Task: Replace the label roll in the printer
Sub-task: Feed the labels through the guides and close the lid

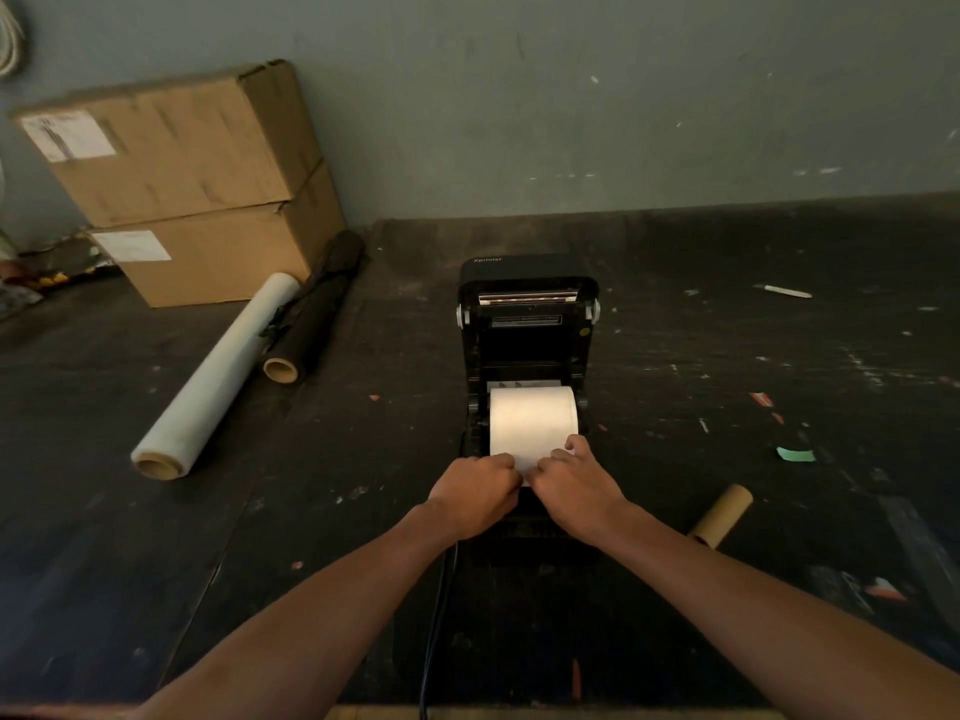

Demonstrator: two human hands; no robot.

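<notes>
A black label printer [527, 335] stands in the middle of the dark table with its lid swung open toward the far side. A white label roll [532, 420] sits in its bay between the side guides. My left hand [475, 493] and my right hand [576, 485] meet at the roll's near edge, and both pinch the loose white end of the labels between fingers and thumbs. The printer's front part is hidden under my hands. An empty brown cardboard core [722, 514] lies on the table to the right of my right forearm.
Two stacked cardboard boxes [192, 184] stand at the back left against the wall. A clear stretch-film roll [213, 381] and a black roll [311, 319] lie beside them. A black cable [436, 615] runs from the printer to the table's near edge. Paper scraps dot the right side.
</notes>
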